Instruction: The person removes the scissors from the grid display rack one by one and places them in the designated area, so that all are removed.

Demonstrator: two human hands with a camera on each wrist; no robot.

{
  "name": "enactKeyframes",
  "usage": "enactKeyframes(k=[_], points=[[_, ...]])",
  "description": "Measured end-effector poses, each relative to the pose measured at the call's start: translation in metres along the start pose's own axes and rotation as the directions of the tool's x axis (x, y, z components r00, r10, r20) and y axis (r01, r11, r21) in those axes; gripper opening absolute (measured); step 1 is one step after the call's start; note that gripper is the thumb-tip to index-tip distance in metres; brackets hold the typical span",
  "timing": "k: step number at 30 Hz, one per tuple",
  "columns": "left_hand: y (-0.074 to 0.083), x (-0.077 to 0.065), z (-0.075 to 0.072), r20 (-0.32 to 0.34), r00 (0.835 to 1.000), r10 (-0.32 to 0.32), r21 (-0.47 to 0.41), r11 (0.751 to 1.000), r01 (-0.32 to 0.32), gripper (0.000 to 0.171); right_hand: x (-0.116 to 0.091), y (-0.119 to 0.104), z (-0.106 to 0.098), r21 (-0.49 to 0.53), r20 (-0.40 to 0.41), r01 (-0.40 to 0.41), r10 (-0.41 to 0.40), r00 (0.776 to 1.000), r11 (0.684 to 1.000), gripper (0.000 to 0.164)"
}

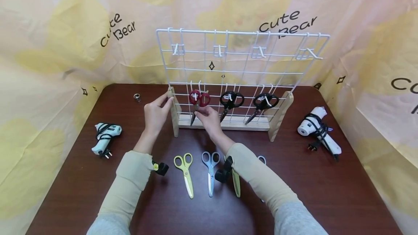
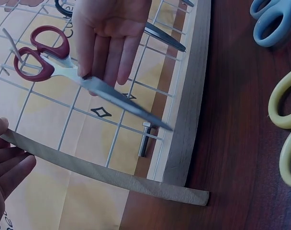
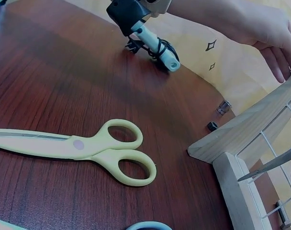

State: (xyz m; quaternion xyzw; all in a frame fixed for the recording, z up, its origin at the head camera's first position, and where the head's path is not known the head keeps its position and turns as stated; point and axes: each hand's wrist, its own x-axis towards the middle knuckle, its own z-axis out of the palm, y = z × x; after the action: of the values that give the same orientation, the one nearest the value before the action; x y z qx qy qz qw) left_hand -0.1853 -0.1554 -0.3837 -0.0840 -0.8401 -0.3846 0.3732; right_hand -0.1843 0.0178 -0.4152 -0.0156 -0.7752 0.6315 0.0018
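Observation:
My left hand grips the top of the left wooden post of a white wire rack, thumb on one side and fingers on the other. Red-handled scissors hang by a handle loop on a lower hook, blades slanting down. At their pivot, my right hand pinches the blades with thumb and fingertips; the left wrist view shows its palm and the closed blades. To the right, two black-handled pairs of scissors, one in the middle and another, hang on hooks.
Yellow scissors and blue scissors lie before the rack, with more scissors partly under my right arm. Corded white tools lie left and right. A small metal piece stands behind. Upper hooks carry nothing.

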Motion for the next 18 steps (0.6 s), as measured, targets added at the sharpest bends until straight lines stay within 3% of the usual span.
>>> enactKeyframes(k=[6,12,18], points=[[0.000,0.000,-0.001,0.003,1.000,0.001,0.006,1.000,-0.001,0.024,-0.001,0.000,-0.002,0.024,0.006,0.005,-0.005,1.000,1.000,0.018],[0.000,0.000,-0.001,0.003,1.000,-0.006,0.010,1.000,0.006,0.024,-0.006,0.002,-0.009,0.158,0.047,0.016,-0.024,0.999,0.987,0.015],[0.000,0.000,-0.001,0.000,1.000,-0.006,0.015,1.000,0.006,0.023,0.039,0.085,-0.002,0.295,0.105,0.108,-0.145,0.984,0.949,0.027]])
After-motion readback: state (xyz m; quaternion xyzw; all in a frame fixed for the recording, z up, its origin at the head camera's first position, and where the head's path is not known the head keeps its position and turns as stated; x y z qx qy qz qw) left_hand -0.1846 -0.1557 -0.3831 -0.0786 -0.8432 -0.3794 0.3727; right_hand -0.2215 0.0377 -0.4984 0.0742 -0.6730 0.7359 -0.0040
